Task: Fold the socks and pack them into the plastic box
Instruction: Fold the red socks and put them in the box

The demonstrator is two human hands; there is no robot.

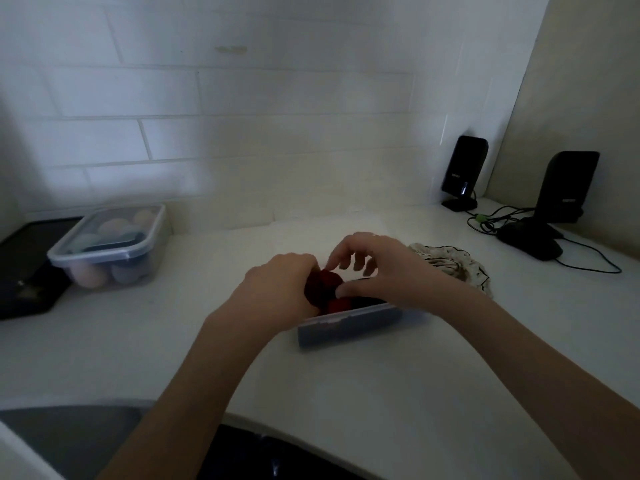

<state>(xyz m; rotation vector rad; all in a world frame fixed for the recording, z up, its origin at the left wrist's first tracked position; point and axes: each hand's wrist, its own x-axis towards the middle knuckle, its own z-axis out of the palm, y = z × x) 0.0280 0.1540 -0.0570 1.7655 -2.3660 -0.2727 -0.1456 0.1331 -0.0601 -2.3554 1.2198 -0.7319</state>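
Both hands meet over the plastic box (349,329), which sits on the white counter (363,382) just past the middle of the view. Left hand (277,289) curls its fingers round a dark red rolled sock (323,284) and holds it at the box's 10 o'clock corner, right above the rim. Right hand (375,268) comes in from 3 o'clock: its thumb lies along the top of the box's contents, touching the roll, while the other fingers are bent and spread loosely above it. In the dim light I cannot tell whether that hand is truly pinching the sock or only steadying it. Inside the box, a brighter red patch (335,305) and something dark beside it show against the near wall, probably more socks.

At 2 o'clock from the box, just behind the right wrist, lies a crumpled pale cloth (450,263) with dark edging. Far off at 9 o'clock stands a lidded clear container (110,249) filled with pale and bluish rounded bundles, partly resting on a black tray (24,271). At 2 o'clock, against the wall, stand two black speakers (464,171) (566,188) with trailing cables (502,216), and a black mouse (528,239) in front of them. White tiles (173,98) back the counter.
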